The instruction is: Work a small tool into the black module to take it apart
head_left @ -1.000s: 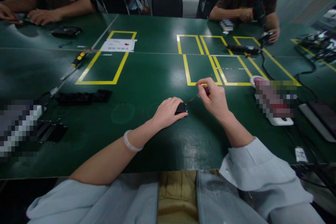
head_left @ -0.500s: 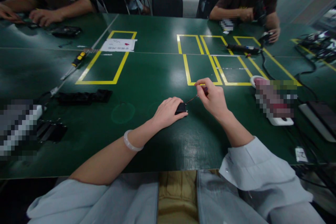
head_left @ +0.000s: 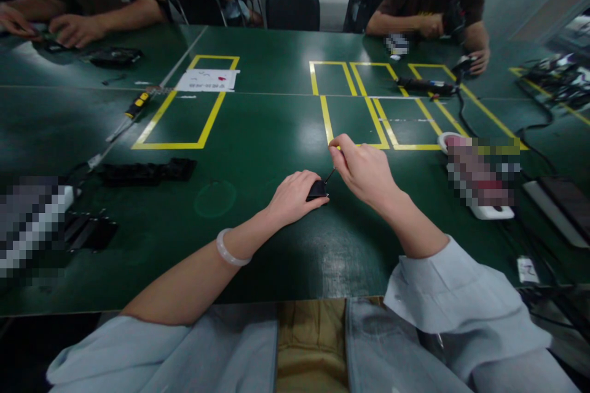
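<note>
My left hand is closed around a small black part, pressing it against the green tabletop, thumb along its near side and fingers over the far side. A screwdriver's thin metal shaft slants down to the right edge of that part, its tip at a small shiny spot there. Gripping the tool from above is my right hand, fingers curled, and the handle is mostly hidden behind them. The black part's exact kind cannot be made out.
A strip of black parts and flat black pieces lie left. A yellow-black tool sits farther off. Right are a white-edged phone-like object and cables. Across the table two people work, one with a black power tool.
My right hand has shifted a little left and turned over the screwdriver, whose shaft now stands steeper. My left hand and the black part stay in place.
</note>
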`<state>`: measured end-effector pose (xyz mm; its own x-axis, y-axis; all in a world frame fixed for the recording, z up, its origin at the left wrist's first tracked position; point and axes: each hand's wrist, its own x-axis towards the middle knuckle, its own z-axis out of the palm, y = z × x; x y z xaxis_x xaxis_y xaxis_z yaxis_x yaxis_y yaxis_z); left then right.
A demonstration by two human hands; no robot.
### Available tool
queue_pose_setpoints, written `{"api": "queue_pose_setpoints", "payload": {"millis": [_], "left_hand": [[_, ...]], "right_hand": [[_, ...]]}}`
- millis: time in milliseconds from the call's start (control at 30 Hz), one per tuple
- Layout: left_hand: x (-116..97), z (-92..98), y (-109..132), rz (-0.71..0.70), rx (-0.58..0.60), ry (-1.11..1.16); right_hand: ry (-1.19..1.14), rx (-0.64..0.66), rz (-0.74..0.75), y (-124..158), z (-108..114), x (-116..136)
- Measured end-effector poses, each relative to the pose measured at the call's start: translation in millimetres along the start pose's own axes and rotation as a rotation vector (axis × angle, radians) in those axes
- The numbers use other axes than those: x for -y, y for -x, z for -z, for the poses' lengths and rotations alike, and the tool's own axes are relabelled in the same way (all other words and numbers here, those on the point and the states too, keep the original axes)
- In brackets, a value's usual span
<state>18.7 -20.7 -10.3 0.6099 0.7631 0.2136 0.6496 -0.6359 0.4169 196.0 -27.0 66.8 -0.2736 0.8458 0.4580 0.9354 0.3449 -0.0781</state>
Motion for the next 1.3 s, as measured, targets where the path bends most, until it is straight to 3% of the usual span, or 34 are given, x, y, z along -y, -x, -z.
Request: {"api": "queue_pose_setpoints", "payload": {"millis": [133, 333, 800, 1300], "left_hand": [[0, 0.5, 1, -0.006, 0.001, -0.001], [-1, -0.1, 0, 0.001, 0.008, -0.002], [-2, 0.7, -4, 0.001, 0.013, 0.006], [-2, 0.8, -7, -0.013, 0.018, 0.002]], "right_hand": [[-0.089, 0.049, -0.033, -3, -1, -3], [-0.233, -0.070, -0.058, 3, -12, -5], [-0.041, -0.204, 0.013, 6, -17, -10], [-0.213, -0.220, 0.040, 11, -19, -4]]}}
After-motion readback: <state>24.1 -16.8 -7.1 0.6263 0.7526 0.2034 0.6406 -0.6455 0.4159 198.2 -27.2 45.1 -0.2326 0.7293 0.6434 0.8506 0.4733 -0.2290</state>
